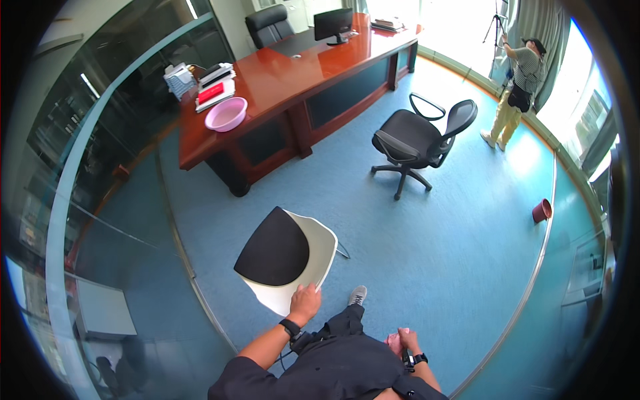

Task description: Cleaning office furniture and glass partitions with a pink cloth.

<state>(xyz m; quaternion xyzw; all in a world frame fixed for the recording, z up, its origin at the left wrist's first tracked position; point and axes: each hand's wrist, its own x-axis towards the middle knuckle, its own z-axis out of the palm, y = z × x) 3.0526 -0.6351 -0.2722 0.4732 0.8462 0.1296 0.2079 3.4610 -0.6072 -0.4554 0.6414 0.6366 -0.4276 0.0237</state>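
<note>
My left hand [305, 302] grips the top edge of the backrest of a white plastic chair [320, 245], which stands just ahead of me and has a black seat pad [275, 250]. Low in the view, beside my right hip, my right hand [409, 340] is closed around a crumpled pink cloth [394, 343]. Both wrists wear black bands. Farther ahead, a pink plastic basin [226, 115] rests on the near left corner of a reddish-brown wooden desk [280, 80].
A black office chair [412, 137] stands before the desk. A person [522, 82] is near the window by a tripod [495, 27]. A dark red waste bin [541, 211] is at right. Glass partition at left. Papers [216, 87] and a monitor [333, 24] occupy the desk.
</note>
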